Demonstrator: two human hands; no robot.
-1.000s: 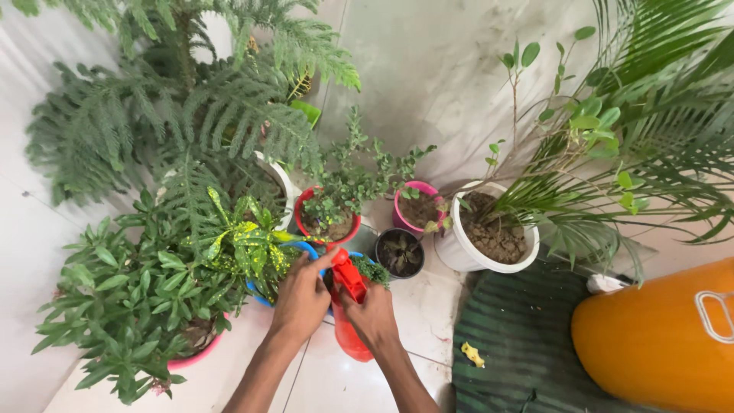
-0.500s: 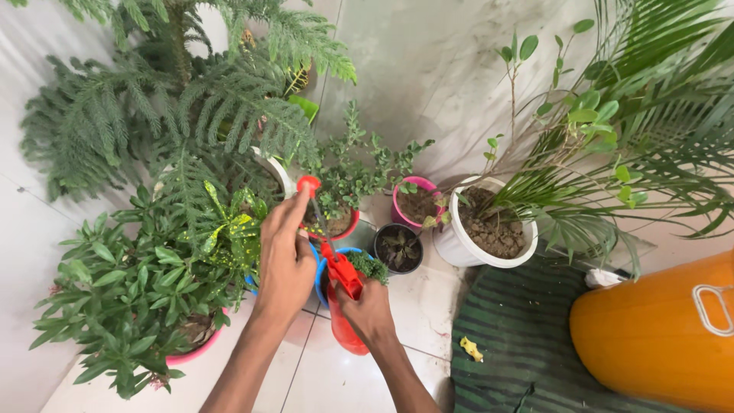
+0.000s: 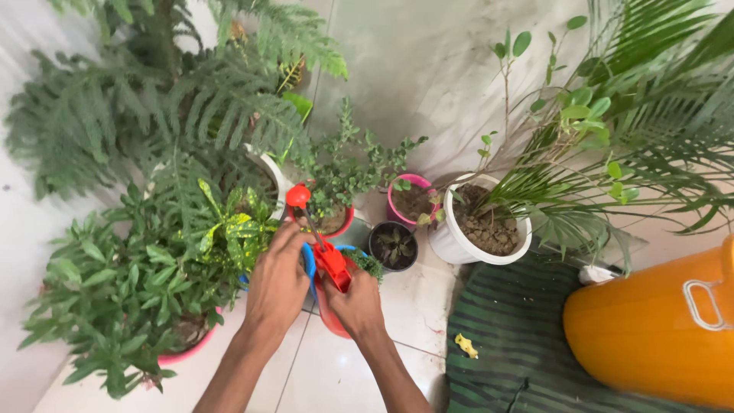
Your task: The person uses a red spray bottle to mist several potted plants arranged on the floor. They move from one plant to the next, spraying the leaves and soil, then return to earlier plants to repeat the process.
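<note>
My right hand (image 3: 358, 304) grips a red hand sprayer (image 3: 334, 269) by its body, low in the middle of the view. A thin rod runs from the sprayer up and left to a round red knob (image 3: 298, 196). My left hand (image 3: 277, 284) is closed around the lower part of that rod, just below the knob. Both hands hover over a blue pot (image 3: 308, 258) holding a small green plant (image 3: 368, 264). The sprayer's lower body is mostly hidden behind my right hand.
Potted plants crowd the corner: a leafy one in a pink pot (image 3: 182, 353) at left, ferns behind, a small black pot (image 3: 394, 246), a pink pot (image 3: 411, 200) and a white pot (image 3: 480, 229) of soil. An orange container (image 3: 650, 329) stands on a green striped mat (image 3: 512, 352) at right.
My left hand rose from the sprayer, drawing the red knob and rod up and left. It has since slid lower along the rod. The right hand stayed on the sprayer.
</note>
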